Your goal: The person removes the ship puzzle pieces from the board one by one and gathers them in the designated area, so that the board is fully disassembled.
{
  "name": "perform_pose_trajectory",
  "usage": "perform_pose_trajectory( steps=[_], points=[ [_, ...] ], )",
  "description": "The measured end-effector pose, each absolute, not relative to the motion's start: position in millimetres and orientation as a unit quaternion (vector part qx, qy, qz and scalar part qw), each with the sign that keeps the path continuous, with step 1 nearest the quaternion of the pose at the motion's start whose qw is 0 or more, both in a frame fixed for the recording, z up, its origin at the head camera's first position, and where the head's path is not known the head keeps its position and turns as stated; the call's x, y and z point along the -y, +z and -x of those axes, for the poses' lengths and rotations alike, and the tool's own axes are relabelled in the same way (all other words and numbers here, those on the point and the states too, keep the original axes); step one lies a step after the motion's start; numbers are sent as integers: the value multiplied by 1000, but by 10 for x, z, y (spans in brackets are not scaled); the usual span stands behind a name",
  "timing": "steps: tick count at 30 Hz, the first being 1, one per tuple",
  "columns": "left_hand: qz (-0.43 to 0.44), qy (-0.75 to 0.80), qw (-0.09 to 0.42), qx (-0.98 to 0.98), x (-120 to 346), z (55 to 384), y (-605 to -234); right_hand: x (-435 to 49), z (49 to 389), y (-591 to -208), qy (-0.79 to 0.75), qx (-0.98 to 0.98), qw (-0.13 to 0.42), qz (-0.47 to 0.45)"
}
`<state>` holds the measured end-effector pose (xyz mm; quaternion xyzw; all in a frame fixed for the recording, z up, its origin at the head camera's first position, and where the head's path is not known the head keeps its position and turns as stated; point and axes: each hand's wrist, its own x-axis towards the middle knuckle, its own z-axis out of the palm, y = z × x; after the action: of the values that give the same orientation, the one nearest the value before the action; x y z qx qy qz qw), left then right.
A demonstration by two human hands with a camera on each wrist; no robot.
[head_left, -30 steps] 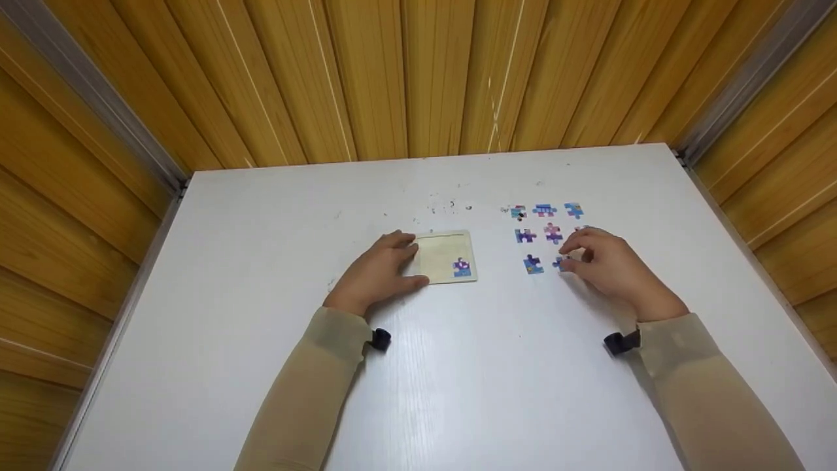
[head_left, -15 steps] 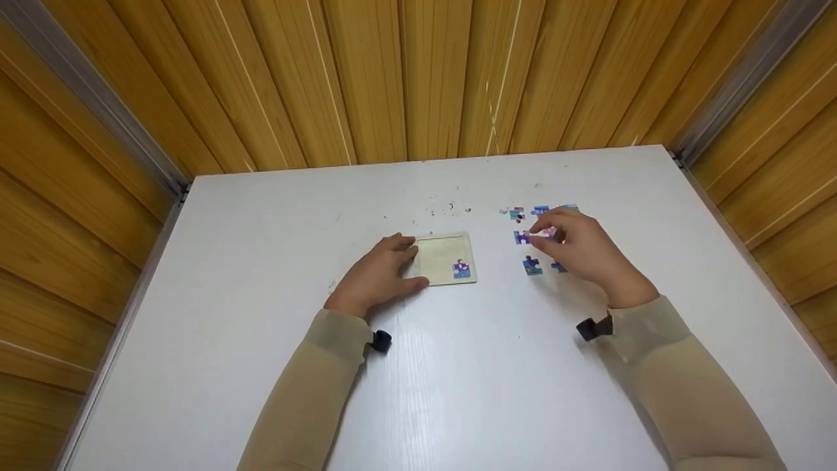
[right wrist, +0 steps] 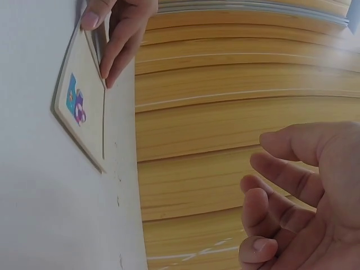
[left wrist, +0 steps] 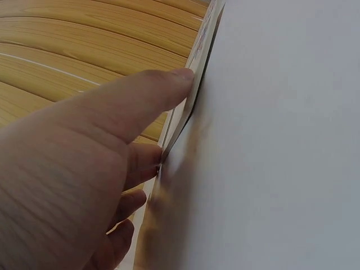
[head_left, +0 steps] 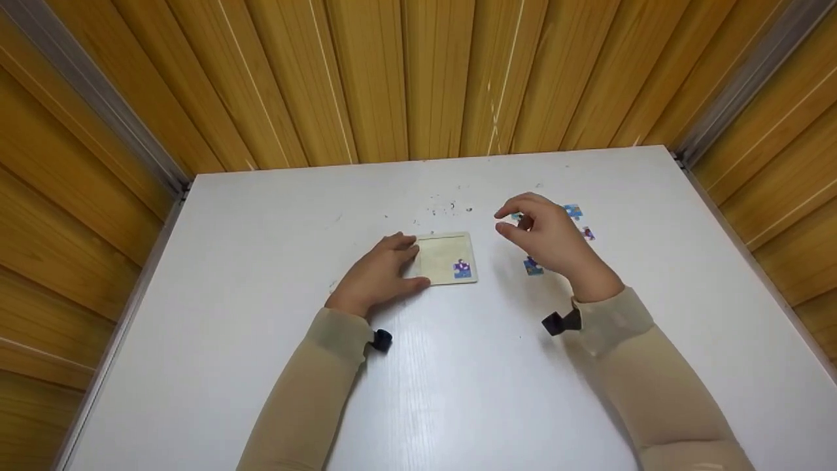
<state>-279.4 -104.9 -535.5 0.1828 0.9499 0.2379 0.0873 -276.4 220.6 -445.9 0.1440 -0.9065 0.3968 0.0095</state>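
Note:
My left hand (head_left: 376, 276) holds the pale square puzzle tray (head_left: 437, 258) at its left side, thumb on the near edge and fingers by the far edge. One blue-and-purple jigsaw piece (head_left: 462, 269) sits in the tray's near right corner. Over the loose pieces hovers my right hand (head_left: 549, 239), its fingers bent loosely. A gap separates thumb from forefinger, and the right wrist view shows nothing in that hand (right wrist: 315, 197). Near it lie a blue corner piece (head_left: 573, 210), a purple piece (head_left: 588, 233) and another blue-purple piece (head_left: 533, 268). The hand hides several others.
The white table (head_left: 444, 392) has small dark marks (head_left: 451, 206) beyond the tray. Wood-patterned panels (head_left: 418, 78) stand behind the table and along both sides. A small black device (head_left: 561, 322) is worn at the right wrist.
My right hand has moved left and away from me, from the near right pieces across the group, and its thumb and forefinger have spread apart. The left hand and tray have stayed in place.

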Motion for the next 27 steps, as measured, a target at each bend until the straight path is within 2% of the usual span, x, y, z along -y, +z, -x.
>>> perform_pose_trajectory(
  steps=[7,14,27],
  points=[
    [-189,238,81,-949,1034,2806,-5362,-2117,2746,-4536,401,904,4,-149],
    [-186,236,74,-951,1039,2791,-5369,-2055,2747,-4613,395,909,-24,-132],
    [-164,227,85,-956,1011,2779,-5349,-1950,2753,-4763,394,908,-50,-135]
  ],
)
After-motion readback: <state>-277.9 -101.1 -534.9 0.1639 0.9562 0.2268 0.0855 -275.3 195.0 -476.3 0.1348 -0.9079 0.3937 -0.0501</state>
